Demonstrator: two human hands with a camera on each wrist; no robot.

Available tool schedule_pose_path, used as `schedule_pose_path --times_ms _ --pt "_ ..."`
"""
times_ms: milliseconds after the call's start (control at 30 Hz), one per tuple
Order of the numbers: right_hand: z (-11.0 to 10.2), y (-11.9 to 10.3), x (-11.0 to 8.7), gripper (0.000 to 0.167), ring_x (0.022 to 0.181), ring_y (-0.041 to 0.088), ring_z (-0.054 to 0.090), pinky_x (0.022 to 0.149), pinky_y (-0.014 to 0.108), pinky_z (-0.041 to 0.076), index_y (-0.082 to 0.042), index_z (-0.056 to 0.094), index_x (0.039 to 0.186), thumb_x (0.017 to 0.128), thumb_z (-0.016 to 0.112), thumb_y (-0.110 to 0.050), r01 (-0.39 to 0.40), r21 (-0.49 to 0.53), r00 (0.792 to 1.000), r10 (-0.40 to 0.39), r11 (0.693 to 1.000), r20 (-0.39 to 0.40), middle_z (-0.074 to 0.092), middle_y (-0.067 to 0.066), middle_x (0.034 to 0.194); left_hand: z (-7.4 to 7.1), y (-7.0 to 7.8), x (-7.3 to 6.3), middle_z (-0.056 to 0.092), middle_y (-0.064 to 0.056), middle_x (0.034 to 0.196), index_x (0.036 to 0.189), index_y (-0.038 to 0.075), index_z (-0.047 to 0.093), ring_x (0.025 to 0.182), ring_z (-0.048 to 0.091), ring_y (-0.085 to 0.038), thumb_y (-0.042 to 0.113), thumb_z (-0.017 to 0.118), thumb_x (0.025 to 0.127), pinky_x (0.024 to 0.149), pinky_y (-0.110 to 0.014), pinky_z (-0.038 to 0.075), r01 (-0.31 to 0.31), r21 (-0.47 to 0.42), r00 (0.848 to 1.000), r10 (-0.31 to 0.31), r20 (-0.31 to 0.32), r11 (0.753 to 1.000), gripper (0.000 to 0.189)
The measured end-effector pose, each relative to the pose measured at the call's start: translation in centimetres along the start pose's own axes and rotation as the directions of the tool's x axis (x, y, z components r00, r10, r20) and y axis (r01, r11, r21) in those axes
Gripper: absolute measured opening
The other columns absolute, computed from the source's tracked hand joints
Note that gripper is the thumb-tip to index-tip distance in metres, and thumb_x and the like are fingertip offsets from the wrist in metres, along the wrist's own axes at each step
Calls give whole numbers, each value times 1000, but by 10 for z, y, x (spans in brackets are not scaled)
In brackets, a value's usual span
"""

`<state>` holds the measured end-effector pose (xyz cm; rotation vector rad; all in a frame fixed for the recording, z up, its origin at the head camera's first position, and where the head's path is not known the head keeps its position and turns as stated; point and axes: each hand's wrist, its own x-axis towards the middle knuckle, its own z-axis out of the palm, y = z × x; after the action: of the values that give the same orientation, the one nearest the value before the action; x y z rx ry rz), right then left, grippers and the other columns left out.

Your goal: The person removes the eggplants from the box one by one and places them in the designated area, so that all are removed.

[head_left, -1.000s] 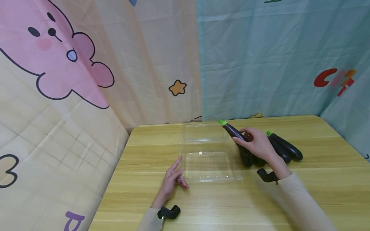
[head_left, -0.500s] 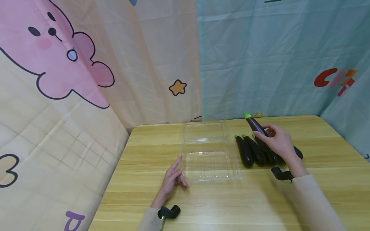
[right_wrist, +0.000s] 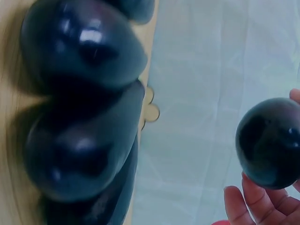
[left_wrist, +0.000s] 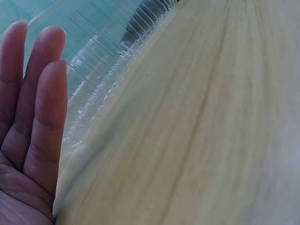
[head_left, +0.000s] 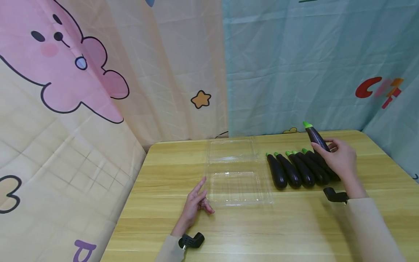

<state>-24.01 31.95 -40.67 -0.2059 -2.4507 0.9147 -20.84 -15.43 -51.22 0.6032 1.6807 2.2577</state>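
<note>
My right hand [head_left: 342, 156] grips a dark purple eggplant [head_left: 316, 137] with a bright green stem end, held above the right end of a row. That row of several eggplants [head_left: 291, 171] lies side by side on the table, stems toward the back. In the right wrist view the held eggplant [right_wrist: 269, 143] shows its rounded end, with fingers around it. My left hand [head_left: 194, 207] rests at the left edge of a clear plastic clamshell container [head_left: 240, 202], its fingers mostly straight and holding nothing. The container stands with its lid [head_left: 232, 149] folded back.
The wooden table [head_left: 242, 233] ends at the back against a printed curtain [head_left: 311, 72], with another hanging [head_left: 65, 145] along the left side. Black wrist cameras [head_left: 193, 241] are worn on both wrists.
My right hand has carried the held eggplant rightward, from beside the container to over the row's right end, uncovering the eggplants in the row. The left hand and the container have stayed put.
</note>
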Motion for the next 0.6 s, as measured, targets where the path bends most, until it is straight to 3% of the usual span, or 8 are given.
schedule_pose_path --times_ms 267,467,600 --pt "-12 22 4 58 80 40 55 60 39 37 7 59 118 88 65 -43 -32 -56 999 34 998 22 57 28 97 0 -1 0 64 1 60 151 1 6 57 67 -17 19 39 104 58 -34 57 -2 1 1000 2 4 1000 61" --pt "-16 39 6 61 85 45 53 59 42 38 11 56 119 91 60 -43 -46 -105 996 53 993 67 55 34 101 -1 -1 0 64 1 60 151 0 5 58 67 -17 18 38 104 58 -34 57 -5 4 1000 5 9 1000 61" --pt "-17 49 6 62 85 48 51 64 51 41 14 53 118 94 54 -43 -29 -135 991 46 990 125 53 38 102 -1 0 0 64 1 60 151 1 6 58 67 -17 18 38 104 58 -34 57 -6 5 1000 6 8 1000 60"
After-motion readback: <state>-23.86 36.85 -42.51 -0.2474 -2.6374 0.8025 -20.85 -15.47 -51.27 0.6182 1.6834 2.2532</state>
